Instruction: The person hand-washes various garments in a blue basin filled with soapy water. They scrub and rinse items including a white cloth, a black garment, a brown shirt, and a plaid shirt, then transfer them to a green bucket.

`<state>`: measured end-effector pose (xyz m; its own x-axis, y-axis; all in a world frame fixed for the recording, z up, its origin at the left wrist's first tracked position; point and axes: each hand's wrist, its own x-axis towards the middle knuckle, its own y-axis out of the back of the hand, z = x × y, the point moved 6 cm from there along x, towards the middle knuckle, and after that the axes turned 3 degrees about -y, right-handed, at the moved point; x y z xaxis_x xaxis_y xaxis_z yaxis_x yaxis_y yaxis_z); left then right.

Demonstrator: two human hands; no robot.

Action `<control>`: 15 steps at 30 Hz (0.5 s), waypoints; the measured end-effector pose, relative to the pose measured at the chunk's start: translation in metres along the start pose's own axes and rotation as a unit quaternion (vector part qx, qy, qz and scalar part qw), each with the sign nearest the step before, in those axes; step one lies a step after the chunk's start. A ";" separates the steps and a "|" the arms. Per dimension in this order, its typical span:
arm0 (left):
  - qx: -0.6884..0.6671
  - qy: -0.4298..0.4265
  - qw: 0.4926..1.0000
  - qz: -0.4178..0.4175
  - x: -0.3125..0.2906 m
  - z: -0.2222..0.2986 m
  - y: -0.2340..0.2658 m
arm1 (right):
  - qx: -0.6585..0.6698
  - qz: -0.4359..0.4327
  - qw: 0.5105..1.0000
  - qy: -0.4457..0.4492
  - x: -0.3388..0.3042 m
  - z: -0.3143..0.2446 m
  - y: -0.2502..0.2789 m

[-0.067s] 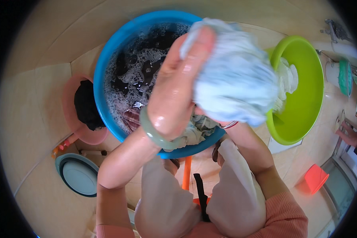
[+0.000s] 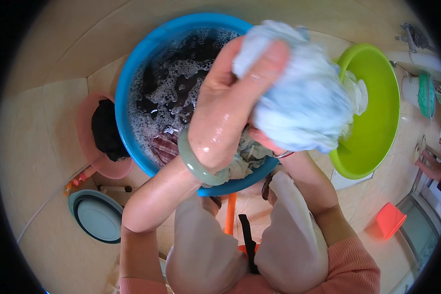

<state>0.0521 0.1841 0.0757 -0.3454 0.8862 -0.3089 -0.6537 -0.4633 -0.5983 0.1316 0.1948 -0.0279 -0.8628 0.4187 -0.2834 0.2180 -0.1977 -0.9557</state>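
A bunched, wet, white and pale blue cloth [image 2: 301, 93] is held up above the right part of a big blue basin [image 2: 124, 115]. My left hand [image 2: 225, 110], with a green bangle at the wrist, grips the cloth's left side, its thumb laid across the top. Beneath the cloth, my right hand [image 2: 264, 138] supports it; most of its fingers are hidden. Foamy dark water [image 2: 169, 88] fills the basin. Near its front rim lie a dark red checked cloth [image 2: 165, 148] and some pale wet laundry [image 2: 242, 166].
A lime green basin [image 2: 377, 122] with white cloth [image 2: 354, 95] stands tilted at the right. At the left are a pink basin [image 2: 85, 130] holding a black garment [image 2: 107, 130] and a grey collapsible basin [image 2: 98, 219]. An orange-red container [image 2: 391, 220] lies at lower right.
Both hands and the bunched cloth have shifted slightly to the right. My left thumb has slid further over the cloth.
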 end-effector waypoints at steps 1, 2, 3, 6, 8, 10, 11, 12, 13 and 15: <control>-0.005 0.053 0.998 -0.038 -0.002 -0.001 -0.008 | 0.004 -0.017 1.000 -0.007 -0.004 -0.006 -0.006; -0.003 0.104 0.992 -0.072 -0.006 0.000 -0.014 | 0.006 -0.031 0.999 -0.016 -0.007 -0.007 -0.011; -0.032 0.136 0.986 -0.096 -0.008 -0.005 -0.018 | 0.009 -0.045 0.999 -0.023 -0.009 -0.010 -0.016; -0.068 0.184 0.972 -0.133 -0.010 -0.017 -0.039 | 0.013 -0.077 0.996 -0.047 -0.013 -0.013 -0.029; -0.082 0.148 0.971 -0.167 -0.005 -0.032 -0.066 | 0.003 -0.081 0.996 -0.044 -0.019 -0.018 -0.032; -0.060 0.017 0.977 -0.204 -0.001 -0.052 -0.098 | -0.013 -0.061 0.998 -0.025 -0.022 -0.023 -0.024; 0.055 -0.041 0.968 -0.242 -0.003 -0.063 -0.103 | -0.007 -0.058 0.998 -0.034 -0.011 -0.013 -0.013; 0.194 -0.181 0.938 -0.221 -0.005 -0.059 -0.109 | -0.060 -0.013 0.998 0.010 -0.010 -0.021 0.003; 0.326 -0.319 0.869 -0.193 -0.015 -0.055 -0.120 | -0.137 0.042 0.987 0.077 -0.008 -0.034 0.023; 0.402 -0.373 0.824 -0.145 -0.020 -0.065 -0.121 | -0.409 0.130 0.881 0.198 -0.005 -0.045 0.024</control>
<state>0.1821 0.2234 0.1063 -0.2172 0.8499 0.4801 -0.9126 -0.3513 0.2091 0.1619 0.2283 -0.0529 -0.5429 0.7622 -0.3526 0.7808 0.3035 -0.5461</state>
